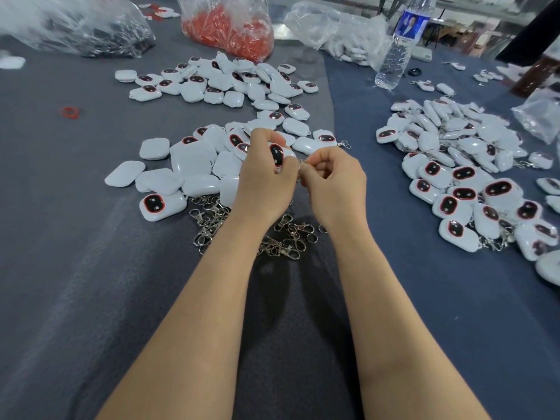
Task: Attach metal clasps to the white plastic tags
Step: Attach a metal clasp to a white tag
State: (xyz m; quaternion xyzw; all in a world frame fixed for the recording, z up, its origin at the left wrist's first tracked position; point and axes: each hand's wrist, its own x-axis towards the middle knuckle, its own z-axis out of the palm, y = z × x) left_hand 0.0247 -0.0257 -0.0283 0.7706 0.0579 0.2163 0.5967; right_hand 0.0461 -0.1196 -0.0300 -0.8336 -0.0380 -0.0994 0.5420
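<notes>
Pinching a white tag [276, 154] in curled fingers [263, 140], the left hand [266, 177] holds it with the dark oval face up, above the grey worktop [75, 237]. The right hand [335, 177] meets it, its fingertips [309, 169] clenched on a metal clasp [303, 162] (mostly hidden, only a glint shows) at the tag's edge. Under both wrists lies a heap of loose clasps [281, 237]. Just beyond the hands sits a pile of bare tags [194, 159]. To the right, well apart, lies a pile of tags with clasps [463, 183]. Farther back stand a water bottle [397, 50] and a bag of red bits [227, 28].
</notes>
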